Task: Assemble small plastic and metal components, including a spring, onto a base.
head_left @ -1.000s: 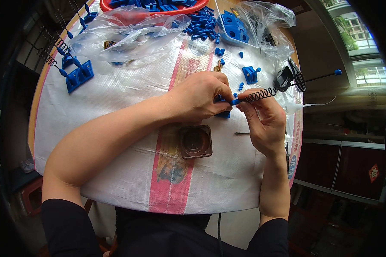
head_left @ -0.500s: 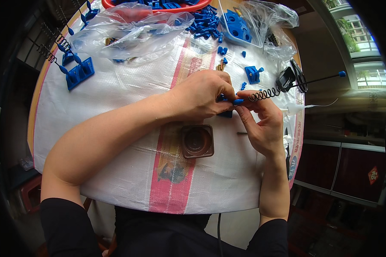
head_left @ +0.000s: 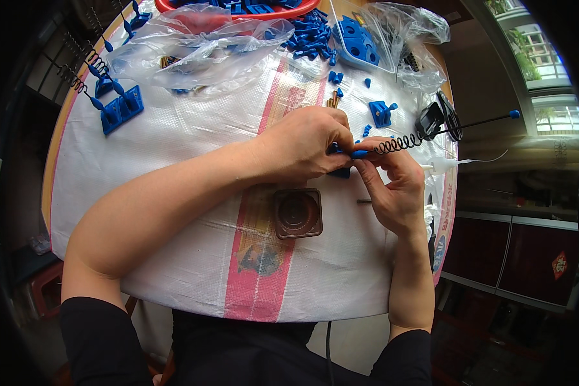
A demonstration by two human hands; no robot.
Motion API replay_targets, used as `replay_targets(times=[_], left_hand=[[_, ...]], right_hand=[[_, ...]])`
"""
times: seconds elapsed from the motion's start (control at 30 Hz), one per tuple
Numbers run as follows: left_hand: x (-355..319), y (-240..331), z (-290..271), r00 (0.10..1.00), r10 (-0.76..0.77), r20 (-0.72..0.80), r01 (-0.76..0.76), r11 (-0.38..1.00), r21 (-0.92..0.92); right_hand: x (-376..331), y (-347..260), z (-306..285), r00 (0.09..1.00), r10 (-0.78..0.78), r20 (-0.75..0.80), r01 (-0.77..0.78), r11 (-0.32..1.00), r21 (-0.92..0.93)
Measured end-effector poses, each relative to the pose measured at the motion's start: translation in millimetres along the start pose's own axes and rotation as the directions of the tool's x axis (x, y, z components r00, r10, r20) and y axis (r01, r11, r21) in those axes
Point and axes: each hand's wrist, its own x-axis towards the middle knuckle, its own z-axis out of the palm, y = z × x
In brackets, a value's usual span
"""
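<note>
Both hands are meeting above the tabletop [head_left: 174,167]. The left hand [head_left: 305,145] and right hand [head_left: 392,190] are pinching a blue-tipped coiled spring [head_left: 399,143], which is extending rightward beyond them.

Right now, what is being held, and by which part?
Both hands, left hand and right hand, pinch a coiled spring antenna at its blue-capped base end.

Brown square block [head_left: 298,213], clear plastic bags [head_left: 193,45] (crumpled), red basin [head_left: 238,9], loose blue pegs [head_left: 312,35]
</note>
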Motion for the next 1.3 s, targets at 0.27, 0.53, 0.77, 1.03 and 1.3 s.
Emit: replay_targets(times=[0.27, 0.53, 0.77, 1.03, 1.3], left_hand=[[0, 0, -1, 1.0, 0.014, -0.011, -0.014, 1.0, 0.001], [0, 0, 0, 1.0, 0.003, -0.004, -0.003, 1.0, -0.018], [0, -2, 0, 1.0, 0.005, -0.001, -0.005, 1.0, -0.014], [0, 1, 0, 1.0, -0.015, 0.008, 0.015, 1.0, -0.01], [-1, 0, 0, 1.0, -0.002, -0.012, 0.002, 1.0, -0.005]], right_hand=[[-1, -4, -3, 0.995, 0.055, 0.079, -0.053, 0.998, -0.026], [-1, -4, -3, 0.995, 0.06, 0.074, -0.058, 0.998, -0.034], [-2, -3, -4, 0.994, 0.062, 0.085, -0.059, 0.998, -0.036], [-5, 5, 2, 0.999, 0.034, -0.024, -0.033, 0.998, 0.058], [-4, 3, 1, 0.999, 0.036, 0.011, -0.036, 0.999, 0.002]])
